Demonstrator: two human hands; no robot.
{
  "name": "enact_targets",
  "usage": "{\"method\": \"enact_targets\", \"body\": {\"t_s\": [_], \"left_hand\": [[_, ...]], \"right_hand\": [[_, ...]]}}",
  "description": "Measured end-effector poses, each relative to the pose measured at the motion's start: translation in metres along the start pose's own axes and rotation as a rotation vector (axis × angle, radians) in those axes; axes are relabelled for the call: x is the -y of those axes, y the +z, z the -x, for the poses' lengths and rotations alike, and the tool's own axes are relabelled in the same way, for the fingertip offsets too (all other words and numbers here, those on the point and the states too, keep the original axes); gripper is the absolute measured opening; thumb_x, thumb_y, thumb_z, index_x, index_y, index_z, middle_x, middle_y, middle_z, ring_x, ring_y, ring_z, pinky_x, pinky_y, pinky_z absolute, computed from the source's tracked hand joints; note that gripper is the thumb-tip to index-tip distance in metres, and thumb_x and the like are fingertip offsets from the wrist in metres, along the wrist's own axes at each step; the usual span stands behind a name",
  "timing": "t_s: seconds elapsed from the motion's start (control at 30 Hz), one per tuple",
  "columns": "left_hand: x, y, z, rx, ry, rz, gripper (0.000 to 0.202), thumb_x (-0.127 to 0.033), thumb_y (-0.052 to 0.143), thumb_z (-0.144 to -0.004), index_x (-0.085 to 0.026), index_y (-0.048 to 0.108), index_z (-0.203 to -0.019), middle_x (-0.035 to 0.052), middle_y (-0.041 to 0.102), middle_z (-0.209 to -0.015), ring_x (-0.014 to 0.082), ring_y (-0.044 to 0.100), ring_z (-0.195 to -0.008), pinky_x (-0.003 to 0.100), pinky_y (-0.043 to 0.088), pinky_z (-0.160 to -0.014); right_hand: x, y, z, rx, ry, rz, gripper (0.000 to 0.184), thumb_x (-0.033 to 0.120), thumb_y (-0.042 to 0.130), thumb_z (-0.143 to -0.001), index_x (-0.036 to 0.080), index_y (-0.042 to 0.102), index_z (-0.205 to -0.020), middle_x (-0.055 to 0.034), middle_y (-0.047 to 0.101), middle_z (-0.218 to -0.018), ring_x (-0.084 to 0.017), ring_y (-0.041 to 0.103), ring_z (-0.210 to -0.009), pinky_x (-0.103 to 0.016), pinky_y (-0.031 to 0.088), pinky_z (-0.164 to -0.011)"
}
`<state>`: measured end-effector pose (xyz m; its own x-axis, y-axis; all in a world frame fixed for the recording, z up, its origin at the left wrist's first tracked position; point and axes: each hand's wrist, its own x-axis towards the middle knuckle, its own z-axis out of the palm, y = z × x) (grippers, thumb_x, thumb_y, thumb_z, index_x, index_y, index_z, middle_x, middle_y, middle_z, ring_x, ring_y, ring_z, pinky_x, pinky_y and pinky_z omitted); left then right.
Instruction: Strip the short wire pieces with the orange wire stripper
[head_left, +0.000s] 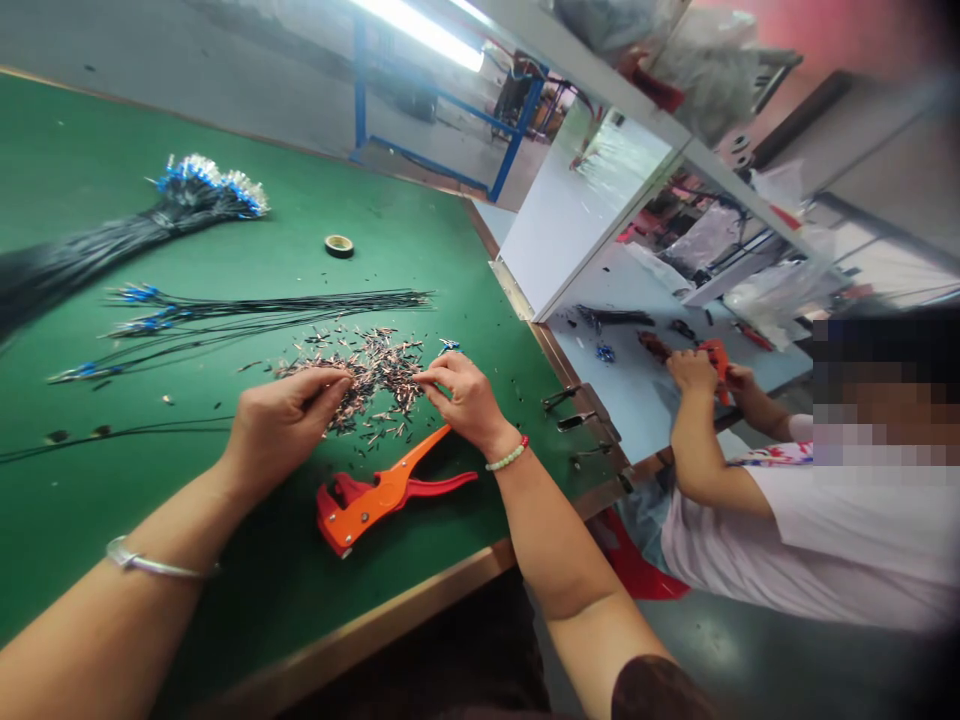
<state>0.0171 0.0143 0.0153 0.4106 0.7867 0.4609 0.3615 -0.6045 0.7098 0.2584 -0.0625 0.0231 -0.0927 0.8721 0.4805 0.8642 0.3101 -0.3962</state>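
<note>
Centrally, a pile of short dark-and-copper wire clippings (371, 365) lies loosely spread on a green worktop (442, 250); with the pile as the clock's centre, the left hand (277, 425) is at eight o'clock and the right hand (469, 395) at three; each has thumb and fingertips drawn close, as if pinching, though I cannot tell whether anything is gripped between them; the bits look light, so a careless sweep could scatter them, and their cut ends might prick bare fingertips.

At six o'clock lies an orange-and-red wire stripper (379, 495), one handle reaching up to the right hand; a low wrist movement could knock it towards the wooden edge (405, 614) beyond.

At ten o'clock are thin black wires with blue ends (270, 303); clippings pushed that way could tangle among them; further out at ten rests a thick wire bundle (214, 190), with a tape roll (337, 254) towards eleven; well apart at three o'clock, another person (832, 540) sits working.
</note>
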Motion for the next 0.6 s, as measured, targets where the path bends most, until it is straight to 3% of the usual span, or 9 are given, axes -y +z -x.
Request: {"method": "enact_targets", "body": {"t_s": [0.17, 0.3, 0.43, 0.6], "left_hand": [[0.000, 0.000, -0.001, -0.017, 0.032, -0.021, 0.027, -0.038, 0.057, -0.093, -0.020, 0.074, -0.103, 0.0039, 0.079, -0.098, 0.0172, 0.072, -0.081, 0.028, 0.055, -0.079], [0.003, 0.000, -0.002, -0.074, 0.050, -0.028, 0.033, -0.039, 0.050, -0.096, -0.019, 0.072, -0.111, 0.0058, 0.078, -0.100, 0.0173, 0.071, -0.083, 0.029, 0.053, -0.079], [0.006, -0.002, -0.004, -0.074, -0.017, 0.003, 0.036, -0.041, 0.049, -0.096, -0.020, 0.068, -0.119, 0.0019, 0.072, -0.081, 0.0139, 0.062, -0.065, 0.026, 0.048, -0.066], [0.007, -0.006, -0.007, -0.111, -0.063, 0.061, 0.036, -0.042, 0.050, -0.094, -0.017, 0.067, -0.114, 0.0029, 0.069, -0.081, 0.0137, 0.060, -0.067, 0.026, 0.046, -0.065]], "right_hand": [[0.024, -0.026, -0.001, 0.082, 0.071, 0.096, 0.022, 0.032, 0.065, -0.098, 0.014, 0.075, -0.104, -0.0105, 0.072, -0.104, -0.023, 0.062, -0.103, -0.038, 0.047, -0.097], [0.065, -0.051, 0.018, 0.426, -0.053, 0.194, 0.068, 0.051, 0.080, -0.081, 0.014, 0.061, -0.135, -0.0139, 0.066, -0.129, -0.030, 0.057, -0.118, -0.043, 0.045, -0.100], [0.088, -0.051, 0.045, 0.562, -0.075, 0.322, 0.062, 0.030, 0.074, -0.082, 0.016, 0.055, -0.140, -0.0128, 0.064, -0.128, -0.030, 0.052, -0.121, -0.045, 0.039, -0.105], [0.087, -0.035, 0.058, 0.516, -0.096, 0.427, 0.063, 0.023, 0.069, -0.073, 0.015, 0.057, -0.134, -0.0152, 0.058, -0.120, -0.032, 0.050, -0.114, -0.051, 0.031, -0.111]]}}
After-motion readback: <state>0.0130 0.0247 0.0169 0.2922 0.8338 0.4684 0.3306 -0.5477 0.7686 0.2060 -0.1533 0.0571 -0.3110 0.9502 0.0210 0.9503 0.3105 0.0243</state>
